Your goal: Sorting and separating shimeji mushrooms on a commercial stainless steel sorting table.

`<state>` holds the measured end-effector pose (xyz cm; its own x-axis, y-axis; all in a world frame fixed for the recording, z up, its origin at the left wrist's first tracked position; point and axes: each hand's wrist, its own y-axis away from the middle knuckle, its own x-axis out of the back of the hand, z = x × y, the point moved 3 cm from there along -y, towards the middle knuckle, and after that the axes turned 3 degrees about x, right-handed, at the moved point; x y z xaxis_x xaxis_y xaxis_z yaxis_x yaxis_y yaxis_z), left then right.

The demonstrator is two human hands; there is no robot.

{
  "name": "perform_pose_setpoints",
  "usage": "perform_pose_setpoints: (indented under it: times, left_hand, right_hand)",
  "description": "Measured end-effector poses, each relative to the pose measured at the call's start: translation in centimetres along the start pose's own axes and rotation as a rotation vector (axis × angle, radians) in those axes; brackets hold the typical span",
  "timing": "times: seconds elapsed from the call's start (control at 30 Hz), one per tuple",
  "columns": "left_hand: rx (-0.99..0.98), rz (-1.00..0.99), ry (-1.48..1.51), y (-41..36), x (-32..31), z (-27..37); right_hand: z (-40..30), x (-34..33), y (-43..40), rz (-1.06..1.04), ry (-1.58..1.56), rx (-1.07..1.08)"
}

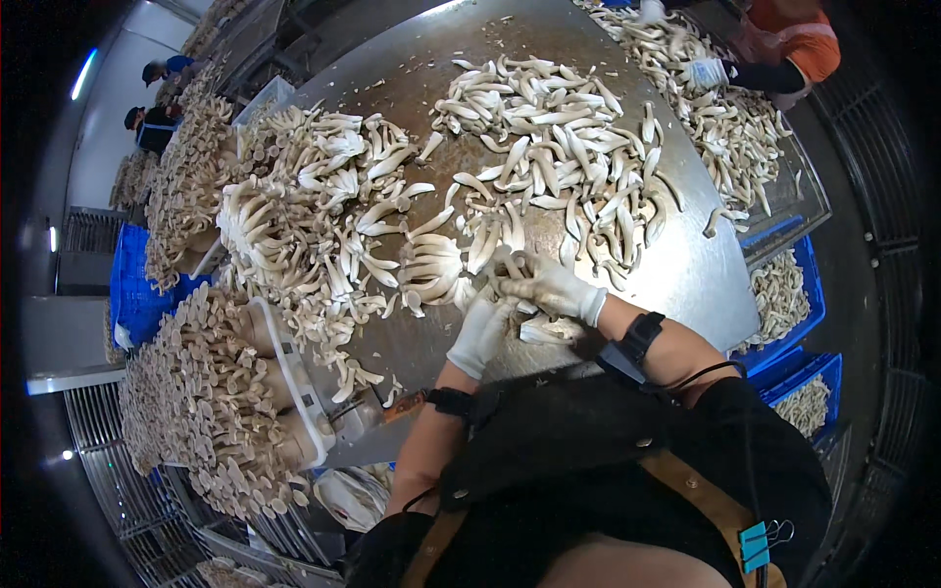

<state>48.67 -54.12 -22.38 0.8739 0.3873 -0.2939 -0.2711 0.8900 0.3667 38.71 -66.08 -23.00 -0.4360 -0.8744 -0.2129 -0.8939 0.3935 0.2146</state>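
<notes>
On the metal table (pixel 706 279), my left hand (pixel 481 331) and my right hand (pixel 551 285) meet near the front edge, both in white gloves. Between them they grip a small cluster of mushrooms (pixel 507 266), partly hidden by the fingers. Just left of the hands lies a fanned mushroom clump (pixel 432 268). A pale mushroom piece (pixel 548 331) rests below my right hand. Beyond, loose separated mushrooms (pixel 573 154) form a wide pile, while joined clumps (pixel 257 228) are heaped on the left side.
A white crate (pixel 290 375) packed with upright mushrooms stands left of the table. Blue crates (pixel 812 294) holding mushrooms stand at the right. A co-worker's gloved hand (pixel 706 73) is over another mushroom pile at upper right. Further people are at upper left.
</notes>
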Motion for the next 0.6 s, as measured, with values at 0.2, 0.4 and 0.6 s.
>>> perform_pose_setpoints:
  times: [0.2, 0.4, 0.6]
  left_hand:
    - [-0.013, -0.024, -0.320, -1.4, -1.2, 0.6]
    - [0.035, 0.151, -0.510, -3.2, -2.1, 7.8]
    - [-0.733, 0.660, -1.165, -6.0, 3.2, 7.6]
  right_hand:
    - [-2.3, -1.4, 0.8, 0.213, -0.488, -0.004]
    - [-4.2, 6.5, -1.4, 0.458, -0.426, 0.245]
    - [-4.4, 5.2, -2.5, 0.524, -0.761, -0.124]
